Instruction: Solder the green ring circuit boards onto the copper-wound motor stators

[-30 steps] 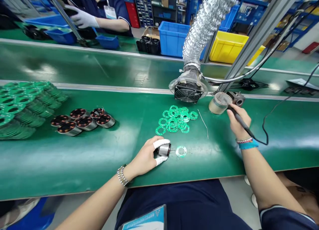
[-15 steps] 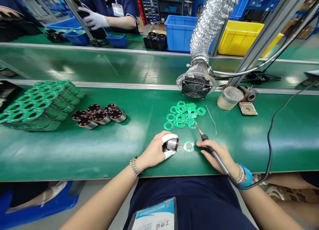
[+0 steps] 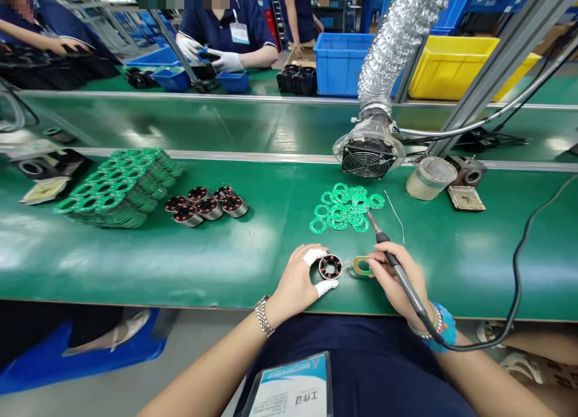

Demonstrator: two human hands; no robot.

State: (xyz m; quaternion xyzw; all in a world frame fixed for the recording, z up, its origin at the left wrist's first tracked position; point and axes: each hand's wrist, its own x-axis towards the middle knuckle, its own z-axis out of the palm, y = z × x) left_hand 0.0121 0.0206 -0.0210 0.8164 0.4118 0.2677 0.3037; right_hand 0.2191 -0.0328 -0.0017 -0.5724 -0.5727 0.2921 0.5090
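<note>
My left hand point(image 3: 298, 280), with white covers on thumb and finger, is closed around a motor stator point(image 3: 330, 267). The stator's open end with copper windings faces up toward me. My right hand point(image 3: 400, 277) holds a soldering iron point(image 3: 410, 293), its tip pointing up and left toward a pile of green ring-shaped circuit boards point(image 3: 338, 213). Between the same hand's thumb and fingers is the edge of one ring circuit board point(image 3: 357, 265), tilted, its tan side partly showing. Thin wire seems to run between stator and board.
Several stators point(image 3: 208, 208) stand left of centre beside stacked circuit board panels point(image 3: 121, 185). A fan with a foil duct point(image 3: 368, 158) hangs behind the pile. Solder wire point(image 3: 395, 215), a round tub point(image 3: 431, 177) and a sponge tray point(image 3: 466, 198) lie right. The iron's cable point(image 3: 517, 272) loops at right.
The stator has turned from lying sideways to showing its coil end. My right thumb and fingers have taken hold of the ring board, which lay on the table and is now tilted. The view has shifted left.
</note>
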